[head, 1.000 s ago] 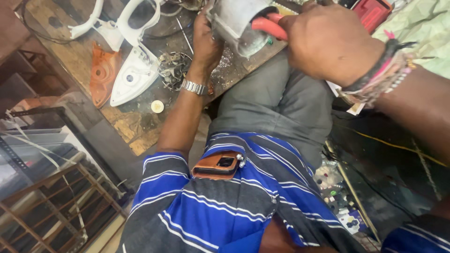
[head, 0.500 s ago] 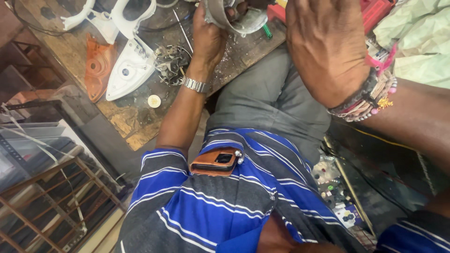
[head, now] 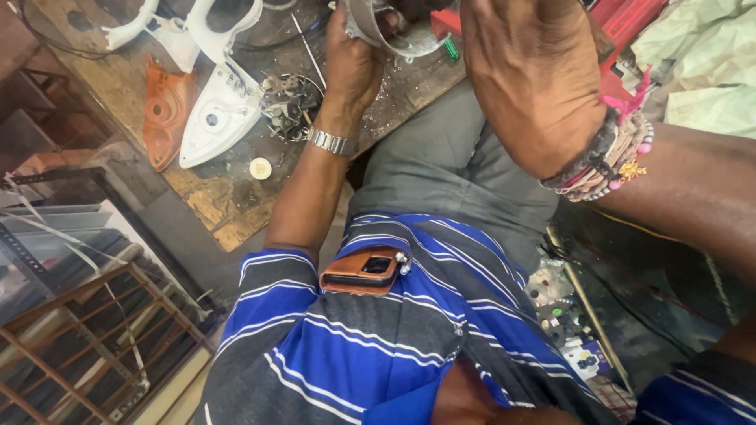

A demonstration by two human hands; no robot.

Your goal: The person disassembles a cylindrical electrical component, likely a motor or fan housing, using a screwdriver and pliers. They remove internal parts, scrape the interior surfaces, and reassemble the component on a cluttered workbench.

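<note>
My left hand, with a metal watch on its wrist, grips a round grey metal housing at the top edge, above the wooden workbench. My right hand, wearing beaded bracelets, is raised close to the camera just right of the housing. I see only its back; the fingers run out of the top of the view. A red piece with a green tip shows between the two hands.
On the bench lie a white iron shell, an orange plastic part, a tangle of small metal parts and a pale round cap. A phone sits in my shirt pocket. A metal rack stands lower left.
Both hands and the housing have shifted towards the top of the view. The red-handled tool seen in my right hand a second ago is now hidden behind that hand.
</note>
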